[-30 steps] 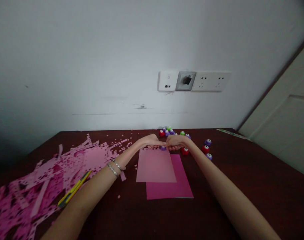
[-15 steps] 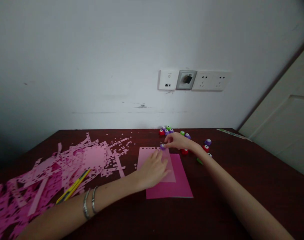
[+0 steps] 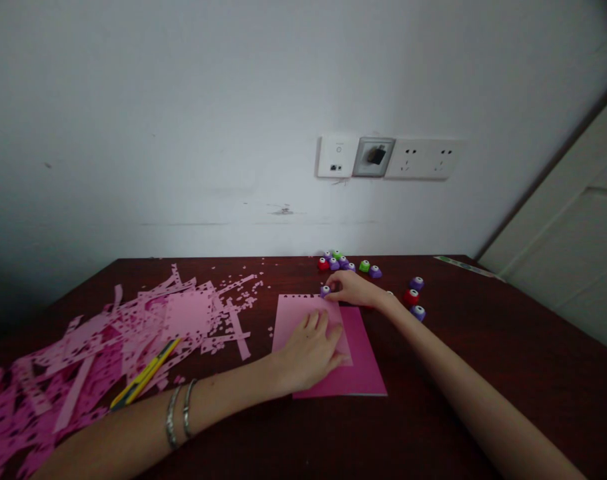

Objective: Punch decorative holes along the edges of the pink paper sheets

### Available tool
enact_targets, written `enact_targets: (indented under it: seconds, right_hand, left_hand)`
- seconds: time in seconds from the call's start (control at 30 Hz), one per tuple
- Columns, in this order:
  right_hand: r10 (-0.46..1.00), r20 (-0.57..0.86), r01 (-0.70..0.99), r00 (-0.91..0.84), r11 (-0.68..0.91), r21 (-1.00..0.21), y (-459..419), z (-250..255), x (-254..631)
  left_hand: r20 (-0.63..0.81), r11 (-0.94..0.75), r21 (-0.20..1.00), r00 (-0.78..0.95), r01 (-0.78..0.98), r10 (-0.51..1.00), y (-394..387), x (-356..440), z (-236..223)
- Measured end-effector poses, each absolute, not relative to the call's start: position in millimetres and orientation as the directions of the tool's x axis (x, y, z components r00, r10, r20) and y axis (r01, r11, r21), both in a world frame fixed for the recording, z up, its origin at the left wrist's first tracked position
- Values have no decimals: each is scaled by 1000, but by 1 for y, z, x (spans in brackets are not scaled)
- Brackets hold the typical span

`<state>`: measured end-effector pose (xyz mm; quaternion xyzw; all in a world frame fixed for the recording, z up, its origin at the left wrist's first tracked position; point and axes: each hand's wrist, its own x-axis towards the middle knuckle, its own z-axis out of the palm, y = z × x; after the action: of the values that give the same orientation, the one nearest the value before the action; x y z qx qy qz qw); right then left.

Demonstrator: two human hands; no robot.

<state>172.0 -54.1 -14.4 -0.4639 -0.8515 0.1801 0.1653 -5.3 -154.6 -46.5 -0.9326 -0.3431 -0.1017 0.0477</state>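
Observation:
My left hand [image 3: 310, 347] lies flat, fingers spread, on a light pink paper sheet [image 3: 296, 317] that rests on a darker pink sheet [image 3: 366, 370]. A row of small holes runs along the far edge of the light sheet. At that edge my right hand [image 3: 353, 289] curls its fingers around a small purple paper punch [image 3: 325, 291]. Two bracelets circle my left wrist.
Several small punches in red, purple and green [image 3: 343, 263] sit near the wall and to the right [image 3: 412, 297]. A heap of punched pink paper scraps [image 3: 98, 340] covers the table's left, with a yellow utility knife [image 3: 144, 375] on it. Wall sockets [image 3: 388, 159] are above.
My left hand left the punch at the paper's far edge and drew back to press flat on the light pink sheet. My right hand stayed at the purple punch.

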Motion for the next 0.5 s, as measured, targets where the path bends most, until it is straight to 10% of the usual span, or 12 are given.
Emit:
enact_targets:
  seconds: [0.5]
  right_hand:
    - [913, 201, 842, -354, 405, -355, -53, 9, 204]
  left_hand:
    - [179, -780, 74, 761, 622, 624, -171, -5, -30]
